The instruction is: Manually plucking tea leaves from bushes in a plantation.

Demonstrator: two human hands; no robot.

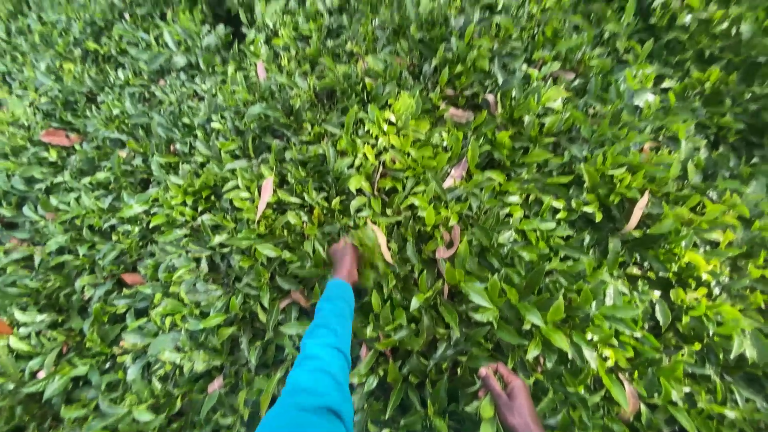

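Across the whole view spread the dense green bush (560,240) top, its glossy leaves packed edge to edge from corner to corner; brighter, yellower young shoots (400,152) stood near its middle and toward its right edge, while darker foliage filled the far left corner. We reached our left arm out in a turquoise sleeve (320,360) from the near edge toward the centre; our left hand (346,260) sat among the shoots just below the middle, blurred, its fingers buried in the leaves, so we cannot tell whether they were apart or clamped on anything. Our right hand (510,396) lay at the near edge, right of the sleeve, fingers loosely curled and slightly apart, touching the foliage, with a green leaf (487,408) at its fingertips; we cannot tell if it gripped that leaf. Scattered dry brown leaves (265,194) rested on the canopy, one just right of our left hand.
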